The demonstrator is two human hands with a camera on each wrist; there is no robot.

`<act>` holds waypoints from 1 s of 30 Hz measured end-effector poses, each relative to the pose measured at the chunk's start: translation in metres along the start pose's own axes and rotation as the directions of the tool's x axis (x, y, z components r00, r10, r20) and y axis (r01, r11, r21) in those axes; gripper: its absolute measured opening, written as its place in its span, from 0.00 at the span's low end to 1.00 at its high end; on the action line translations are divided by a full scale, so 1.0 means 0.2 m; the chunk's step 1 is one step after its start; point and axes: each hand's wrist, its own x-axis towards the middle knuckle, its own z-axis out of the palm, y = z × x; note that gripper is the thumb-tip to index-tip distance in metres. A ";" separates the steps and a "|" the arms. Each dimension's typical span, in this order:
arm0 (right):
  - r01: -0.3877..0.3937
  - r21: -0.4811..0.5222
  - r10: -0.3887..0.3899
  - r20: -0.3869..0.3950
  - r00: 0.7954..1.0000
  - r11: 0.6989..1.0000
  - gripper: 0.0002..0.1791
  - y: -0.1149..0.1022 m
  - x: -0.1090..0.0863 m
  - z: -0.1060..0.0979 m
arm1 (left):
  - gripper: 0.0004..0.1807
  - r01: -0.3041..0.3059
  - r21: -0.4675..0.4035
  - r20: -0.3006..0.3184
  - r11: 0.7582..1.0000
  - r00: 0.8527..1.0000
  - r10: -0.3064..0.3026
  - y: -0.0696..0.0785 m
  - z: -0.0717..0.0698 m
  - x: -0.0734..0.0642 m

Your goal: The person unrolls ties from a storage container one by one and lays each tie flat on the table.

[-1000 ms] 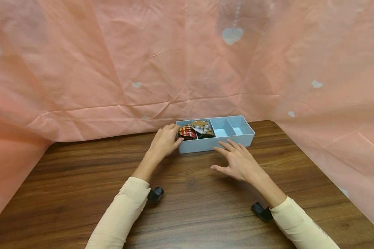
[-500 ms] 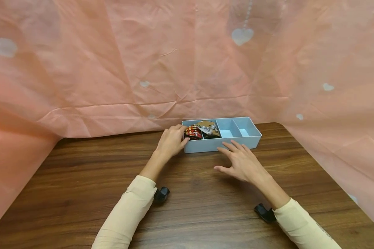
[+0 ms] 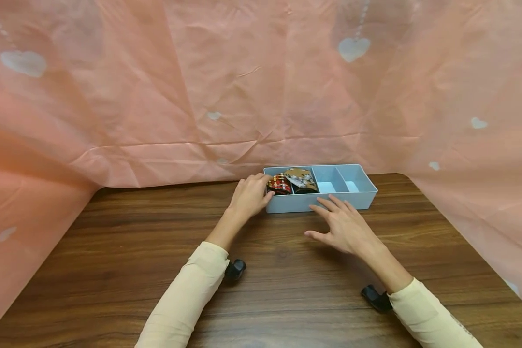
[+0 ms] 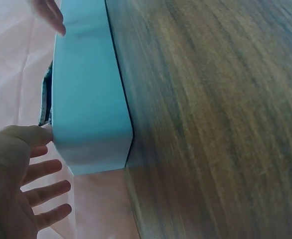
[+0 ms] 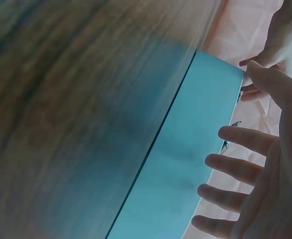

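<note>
A light-blue divided box [image 3: 287, 204] sits at the back of the table. In its leftmost compartment lies a red plaid rolled necktie [image 3: 280, 184]. Beside that, a brown rolled necktie with a pale floral pattern [image 3: 301, 178] has its pointed end lying over the top. My left hand [image 3: 250, 195] is at the box's left end, thumb at the rim near the front corner, the other fingers extended and spread. My right hand [image 3: 345, 227] hovers before the front wall, fingers spread and fingertips close to the upper edge, holding nothing. From both wrist views the box's inside is mostly hidden.
Two further compartments [image 3: 351, 179] at the box's right show bare floors. A pink curtain [image 3: 178, 96] with pale hearts hangs right behind the box and along both sides of the brown wooden table [image 3: 282, 290]. Black wrist mounts [image 3: 236, 269] stick out below the sleeves.
The head view has turned a little left, so box, hands and curtain appear further right. Relative to the box, both hands stay nearly where they were.
</note>
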 end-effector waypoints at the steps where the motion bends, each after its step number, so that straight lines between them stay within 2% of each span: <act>1: 0.002 -0.001 -0.002 -0.002 1.000 1.000 0.39 0.00 0.00 0.00 | 0.25 0.001 0.004 0.005 1.000 1.000 -0.001 0.00 0.00 0.00; 12: 0.008 -0.017 -0.008 -0.028 1.000 1.000 0.39 0.02 0.00 -0.01 | 0.25 0.027 -0.021 0.036 0.999 0.999 -0.026 0.02 -0.01 0.02; 30: 0.032 -0.008 -0.033 -0.047 0.998 0.999 0.39 0.01 0.01 0.00 | 0.25 0.021 0.003 0.025 1.000 0.999 -0.022 0.01 -0.03 0.01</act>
